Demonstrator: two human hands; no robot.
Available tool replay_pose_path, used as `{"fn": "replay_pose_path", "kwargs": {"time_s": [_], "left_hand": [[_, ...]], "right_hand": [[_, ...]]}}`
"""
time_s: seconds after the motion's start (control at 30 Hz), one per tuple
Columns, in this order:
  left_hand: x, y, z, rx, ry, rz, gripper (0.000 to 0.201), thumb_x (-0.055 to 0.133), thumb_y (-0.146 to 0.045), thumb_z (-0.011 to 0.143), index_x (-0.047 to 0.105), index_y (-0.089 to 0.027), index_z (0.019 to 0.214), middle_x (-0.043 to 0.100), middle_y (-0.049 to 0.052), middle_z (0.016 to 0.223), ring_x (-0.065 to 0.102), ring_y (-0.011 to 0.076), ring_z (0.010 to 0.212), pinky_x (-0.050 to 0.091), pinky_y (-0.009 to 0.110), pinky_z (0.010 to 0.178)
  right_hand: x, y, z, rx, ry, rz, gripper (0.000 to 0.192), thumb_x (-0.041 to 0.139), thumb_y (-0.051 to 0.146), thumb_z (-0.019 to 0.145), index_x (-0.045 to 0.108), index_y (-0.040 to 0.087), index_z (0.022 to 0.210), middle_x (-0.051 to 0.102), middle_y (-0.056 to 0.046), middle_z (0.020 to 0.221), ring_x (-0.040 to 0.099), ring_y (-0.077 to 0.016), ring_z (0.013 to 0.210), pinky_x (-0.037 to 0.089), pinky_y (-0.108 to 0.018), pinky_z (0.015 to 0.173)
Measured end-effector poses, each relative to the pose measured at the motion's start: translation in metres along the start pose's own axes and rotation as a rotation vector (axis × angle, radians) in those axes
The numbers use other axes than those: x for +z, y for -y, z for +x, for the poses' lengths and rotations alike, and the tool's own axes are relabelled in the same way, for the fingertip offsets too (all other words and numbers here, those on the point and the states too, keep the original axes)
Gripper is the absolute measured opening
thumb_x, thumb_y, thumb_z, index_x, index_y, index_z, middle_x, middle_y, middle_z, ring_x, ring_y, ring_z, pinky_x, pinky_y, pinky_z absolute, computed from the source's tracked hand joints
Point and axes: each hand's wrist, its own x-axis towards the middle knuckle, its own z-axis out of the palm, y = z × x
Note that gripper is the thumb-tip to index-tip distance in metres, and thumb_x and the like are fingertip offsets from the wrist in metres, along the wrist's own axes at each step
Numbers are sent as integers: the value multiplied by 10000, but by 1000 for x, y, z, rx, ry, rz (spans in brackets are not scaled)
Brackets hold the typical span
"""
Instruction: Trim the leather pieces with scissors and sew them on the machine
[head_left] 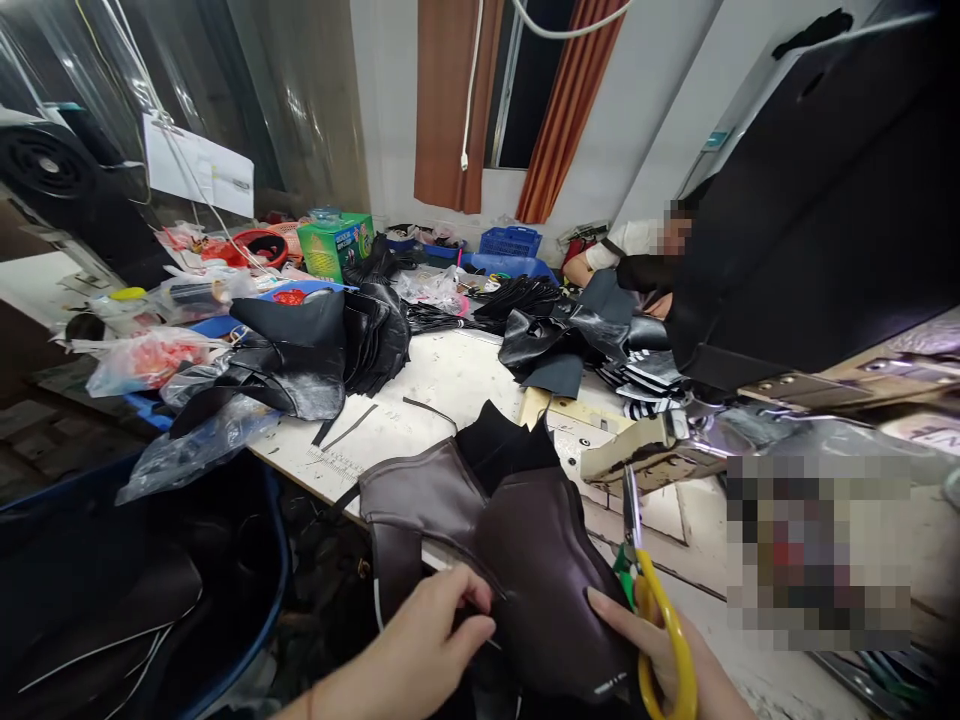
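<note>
A dark brown leather-look sewn piece (555,570) with a padded, stitched panel and black lining lies over the near table edge. My left hand (420,635) is at its left seam, thumb and fingers curled together. What they pinch, if anything, is too small to make out. In my right hand (656,640) are yellow-handled scissors (679,640), blades pointing up and away. My right thumb presses on the right side of the brown piece, and the fingers beneath are hidden.
A sewing machine (825,230) stands at the right. Stacks of black pieces (315,350) and further black pieces (555,330) lie across the white table (450,370). A blue-rimmed bin (277,540) with dark pieces is at the lower left. Another person (630,245) sits beyond the table.
</note>
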Motion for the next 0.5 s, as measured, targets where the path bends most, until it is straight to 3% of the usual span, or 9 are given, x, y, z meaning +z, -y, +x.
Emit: {"fn": "replay_pose_path", "kwargs": {"time_s": [0.1, 0.17, 0.3, 0.4, 0.5], "left_hand": [[36, 15, 14, -23, -154, -125, 77, 605, -208, 789, 564, -255, 834, 646, 29, 858, 613, 238, 875, 485, 350, 828], [46, 22, 19, -30, -222, -226, 121, 632, -202, 746, 558, -234, 836, 634, 22, 830, 612, 218, 838, 490, 331, 798], [50, 30, 24, -64, -324, -414, 245, 761, -312, 677, 670, -191, 869, 679, 20, 812, 624, 186, 788, 492, 280, 750], [50, 31, 28, -82, -336, -394, 311, 795, -348, 666, 715, -186, 920, 700, 25, 804, 637, 184, 767, 512, 275, 737], [50, 27, 34, -78, -347, -365, 356, 795, -377, 675, 729, -184, 966, 716, 38, 832, 652, 196, 785, 534, 282, 745]], "right_hand": [[0, -6, 3, -46, 66, 45, 353, 847, 420, 669, 631, 217, 860, 691, -9, 690, 697, -236, 673, 564, -335, 656], [-1, -9, 7, -189, 76, -125, 371, 761, 490, 735, 605, 207, 917, 704, -33, 790, 703, -265, 764, 567, -386, 733], [-6, -9, 15, -505, -167, -695, 383, 689, 519, 725, 600, 183, 886, 653, -61, 816, 638, -286, 806, 519, -395, 741], [-16, -14, 11, -746, -348, -1001, 190, 571, 240, 757, 628, 187, 930, 606, -96, 907, 591, -313, 887, 473, -393, 733], [-30, -23, -1, -1074, -441, -1432, 350, 437, 72, 711, 584, 202, 1001, 568, -100, 955, 590, -269, 878, 484, -311, 638]]}}
